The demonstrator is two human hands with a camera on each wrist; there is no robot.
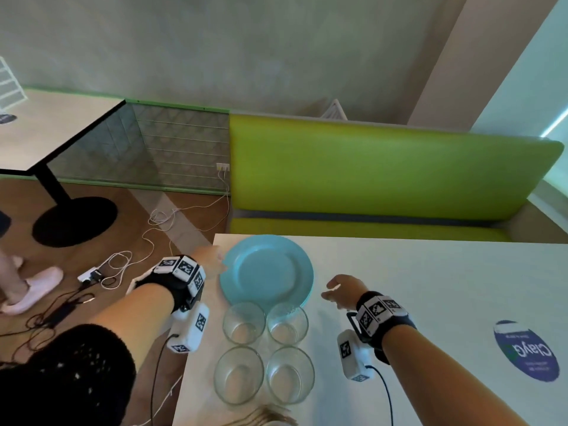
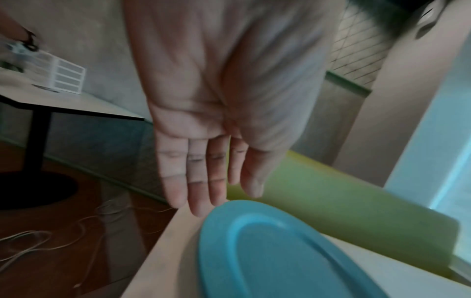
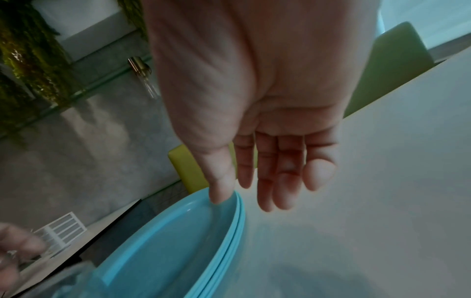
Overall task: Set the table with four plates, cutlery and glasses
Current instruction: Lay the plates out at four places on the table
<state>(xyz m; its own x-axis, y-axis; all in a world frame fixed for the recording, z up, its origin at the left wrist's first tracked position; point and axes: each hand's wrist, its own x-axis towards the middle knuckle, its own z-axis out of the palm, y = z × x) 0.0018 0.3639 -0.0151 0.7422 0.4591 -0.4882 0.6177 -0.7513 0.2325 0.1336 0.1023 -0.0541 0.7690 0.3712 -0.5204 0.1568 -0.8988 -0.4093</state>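
Left hand (image 1: 212,260) fingers straight, empty, at left rim of plate stack (image 1: 266,269); contact unclear. Right hand (image 1: 343,291) loose, empty, just right of stack; thumb looks over rim in wrist view. Stack lies between hands, left slightly nearer. Four glasses (image 1: 264,348) on near side of hands. Cutlery (image 1: 264,418) cut off by frame edge. Plate count unreadable.

Lime-green bench seat (image 1: 384,170) behind the table, second table (image 1: 52,130) at left, white cables (image 1: 159,229) — tangled on wooden floor (image 1: 129,210)
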